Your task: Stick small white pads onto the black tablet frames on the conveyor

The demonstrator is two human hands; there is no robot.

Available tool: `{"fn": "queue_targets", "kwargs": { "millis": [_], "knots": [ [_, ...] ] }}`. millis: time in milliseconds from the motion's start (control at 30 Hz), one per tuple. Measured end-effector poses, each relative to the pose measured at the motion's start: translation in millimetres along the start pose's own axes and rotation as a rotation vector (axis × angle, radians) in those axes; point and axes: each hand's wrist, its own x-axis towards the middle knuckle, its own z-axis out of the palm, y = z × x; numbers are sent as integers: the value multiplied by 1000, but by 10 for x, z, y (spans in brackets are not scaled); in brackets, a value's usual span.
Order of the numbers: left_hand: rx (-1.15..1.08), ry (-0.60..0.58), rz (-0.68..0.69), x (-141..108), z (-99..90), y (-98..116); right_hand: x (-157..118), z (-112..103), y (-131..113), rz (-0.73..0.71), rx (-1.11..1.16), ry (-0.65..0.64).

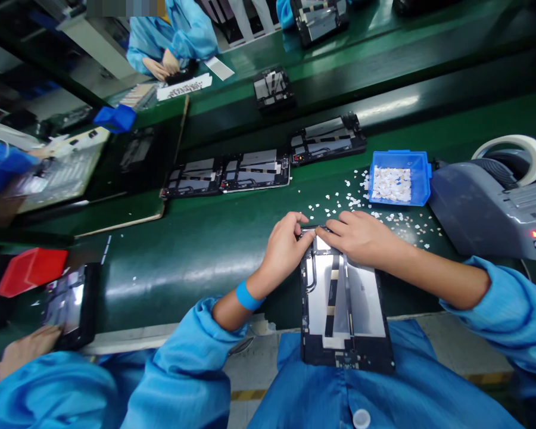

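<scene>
An opened tablet housing with a silver battery area and dark flat cables lies half over the bench's front edge, against the blue gown. My left hand, below which is a blue wristband, is at its upper left corner, fingers bent and closed on the top edge. My right hand rests at the top edge beside it, fingertips pressed down near the left thumb. Whatever small piece may be between the fingertips is too small to make out. Small white bits are scattered just beyond the hands.
A blue tray of white bits stands beside a grey tape dispenser at right. Several opened tablets lie across the green bench. At left are a red bin and a person's hand at another tablet. More people work opposite.
</scene>
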Motion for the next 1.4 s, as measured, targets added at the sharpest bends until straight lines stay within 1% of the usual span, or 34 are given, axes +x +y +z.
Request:
{"fn": "queue_targets", "kwargs": {
  "millis": [100, 233, 433, 500, 567, 633, 700, 767, 833, 867, 900, 933, 967, 1000, 1033, 1067, 1100, 1133, 1167, 1233, 1267, 1300, 1333, 1400],
  "knots": [
    [-164, -21, -111, 27, 24, -31, -4, 3, -2, 1, 9, 5],
    [-301, -71, -205, 104, 35, -29, -9, 20, -5, 2, 11, -3],
    [-453, -226, -314, 246, -31, 36, -25, 39, 7, 0, 5, 1],
    [-448, -269, -326, 289, -54, 54, -34, 40, 11, -4, -3, 8],
    [-398, -281, -313, 325, -70, 64, -39, 49, 11, -8, -6, 19],
    [-310, -275, -284, 334, -83, 72, -32, 69, 9, -6, -4, 34],
    [-179, -244, -218, 296, -93, 83, -17, 92, 11, 7, 2, 48],
    [-27, -170, -91, 200, -93, 88, -23, 95, 22, 26, 29, 82],
    [75, -82, 16, 64, -69, 68, -92, 56, 35, 59, 91, 155],
    [86, -48, 29, -7, -49, 42, -164, 17, 36, 99, 133, 211],
    [71, -20, 13, -75, -26, 7, -262, -31, 27, 164, 179, 274],
    [36, 11, -24, -139, -3, -36, -386, -87, 7, 264, 226, 332],
    [-11, 51, -65, -201, 15, -84, -528, -144, -27, 395, 274, 368],
    [-64, 99, -100, -264, 27, -131, -682, -199, -77, 537, 328, 370],
    [-116, 146, -124, -336, 30, -176, -834, -250, -143, 676, 386, 332],
    [-158, 178, -136, -420, 28, -214, -975, -293, -224, 782, 454, 251],
    [-188, 183, -139, -521, 24, -243, -1092, -329, -319, 841, 529, 159],
    [-202, 155, -133, -637, 21, -263, -1177, -360, -423, 861, 609, 67],
    [-201, 95, -120, -766, 23, -275, -1223, -389, -531, 850, 685, -9],
    [-177, -35, -87, -1030, 43, -279, -1185, -451, -730, 795, 804, -86],
    [-175, -59, -79, -1148, 54, -278, -1102, -486, -802, 767, 844, -96],
    [-189, -45, -85, -1245, 54, -281, -980, -522, -843, 737, 878, -97],
    [-218, 2, -108, -1315, 36, -291, -825, -556, -847, 702, 909, -94],
    [-298, 127, -186, -1363, -96, -357, -443, -600, -724, 603, 978, -113]
  ]
}}
